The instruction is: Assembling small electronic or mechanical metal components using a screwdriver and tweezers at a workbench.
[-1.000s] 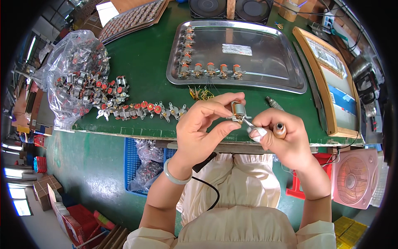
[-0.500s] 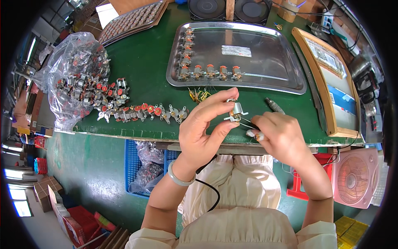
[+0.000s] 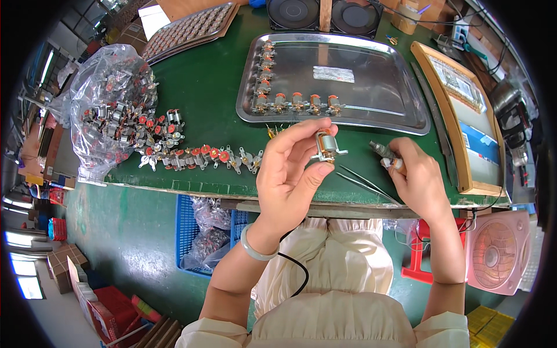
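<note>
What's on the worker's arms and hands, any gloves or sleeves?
No gloves; both hands are bare. The left hand has a pale green bangle on its wrist. The right hand wears nothing. Forearms are bare, with short cream sleeves at the shoulders.

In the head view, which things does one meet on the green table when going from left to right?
Plastic bag of parts → row of loose parts → left hand holding a small motor → tweezers → right hand → wooden-framed board.
</note>
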Action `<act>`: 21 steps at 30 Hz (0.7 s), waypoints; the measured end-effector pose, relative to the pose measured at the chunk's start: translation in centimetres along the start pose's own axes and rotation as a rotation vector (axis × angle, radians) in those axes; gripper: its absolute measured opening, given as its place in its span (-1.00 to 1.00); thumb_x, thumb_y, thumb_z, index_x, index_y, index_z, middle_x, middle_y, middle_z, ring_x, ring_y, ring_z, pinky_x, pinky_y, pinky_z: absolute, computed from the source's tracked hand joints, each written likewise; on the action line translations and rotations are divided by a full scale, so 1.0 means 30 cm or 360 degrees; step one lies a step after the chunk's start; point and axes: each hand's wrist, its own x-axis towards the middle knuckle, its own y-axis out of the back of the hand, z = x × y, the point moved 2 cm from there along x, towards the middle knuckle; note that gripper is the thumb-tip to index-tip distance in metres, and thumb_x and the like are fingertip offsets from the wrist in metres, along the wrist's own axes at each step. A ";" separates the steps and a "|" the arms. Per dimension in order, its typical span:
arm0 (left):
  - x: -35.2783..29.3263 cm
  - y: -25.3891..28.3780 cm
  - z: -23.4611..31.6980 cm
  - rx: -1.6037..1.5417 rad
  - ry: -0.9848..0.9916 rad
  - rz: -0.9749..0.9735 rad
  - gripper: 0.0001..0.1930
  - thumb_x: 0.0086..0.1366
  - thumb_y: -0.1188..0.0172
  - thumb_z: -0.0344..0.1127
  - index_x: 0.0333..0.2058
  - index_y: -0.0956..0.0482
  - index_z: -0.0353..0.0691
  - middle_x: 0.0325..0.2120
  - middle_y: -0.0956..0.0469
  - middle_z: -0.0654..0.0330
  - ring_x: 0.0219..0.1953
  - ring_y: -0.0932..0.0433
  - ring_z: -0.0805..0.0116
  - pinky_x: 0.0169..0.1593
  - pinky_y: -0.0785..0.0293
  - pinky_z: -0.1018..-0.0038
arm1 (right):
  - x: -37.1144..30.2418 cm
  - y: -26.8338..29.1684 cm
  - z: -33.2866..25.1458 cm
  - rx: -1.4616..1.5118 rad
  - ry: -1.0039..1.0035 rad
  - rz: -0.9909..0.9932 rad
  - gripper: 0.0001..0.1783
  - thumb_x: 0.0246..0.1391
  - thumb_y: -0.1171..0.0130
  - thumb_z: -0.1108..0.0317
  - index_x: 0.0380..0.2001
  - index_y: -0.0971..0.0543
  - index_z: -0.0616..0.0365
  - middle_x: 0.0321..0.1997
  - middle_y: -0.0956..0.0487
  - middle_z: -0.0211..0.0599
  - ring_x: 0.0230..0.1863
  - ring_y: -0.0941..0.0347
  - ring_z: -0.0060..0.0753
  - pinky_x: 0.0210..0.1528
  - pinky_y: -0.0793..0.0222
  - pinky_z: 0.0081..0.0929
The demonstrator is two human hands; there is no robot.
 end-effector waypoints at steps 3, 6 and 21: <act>-0.009 0.010 -0.008 0.0103 -0.0180 0.0007 -0.65 0.07 -0.12 -0.57 -0.16 -0.26 -0.32 -0.05 -0.29 -0.06 -0.05 -0.39 0.11 -0.03 -0.36 0.33 | -0.004 0.019 -0.071 0.0475 0.0085 0.0130 -0.69 -0.26 -0.19 0.53 -0.36 -0.37 0.23 -0.51 -0.45 -0.18 -0.55 -0.41 -0.12 -0.53 -0.30 -0.36; -0.001 0.014 -0.008 0.0696 -0.0446 -0.0006 -0.77 -0.05 -0.24 -0.56 -0.39 -0.42 -0.26 -0.17 -0.37 0.00 -0.21 -0.45 0.22 -0.21 -0.42 0.44 | -0.001 0.028 -0.113 0.0590 0.0429 0.0340 -0.62 -0.35 -0.22 0.58 -0.34 -0.38 0.22 -0.60 -0.40 -0.25 -0.66 -0.34 -0.27 -0.64 -0.24 -0.48; -0.006 0.006 -0.006 0.1179 -0.0785 -0.0059 -0.72 -0.10 -0.27 -0.59 -0.38 -0.42 -0.26 -0.21 -0.38 -0.02 -0.20 -0.47 0.15 -0.20 -0.47 0.39 | 0.033 0.023 -0.070 0.2172 -0.0705 -0.0727 -0.77 0.02 -0.11 0.27 -0.51 -0.50 0.24 -0.79 -0.37 -0.45 -0.75 -0.21 -0.77 -0.74 -0.01 -0.75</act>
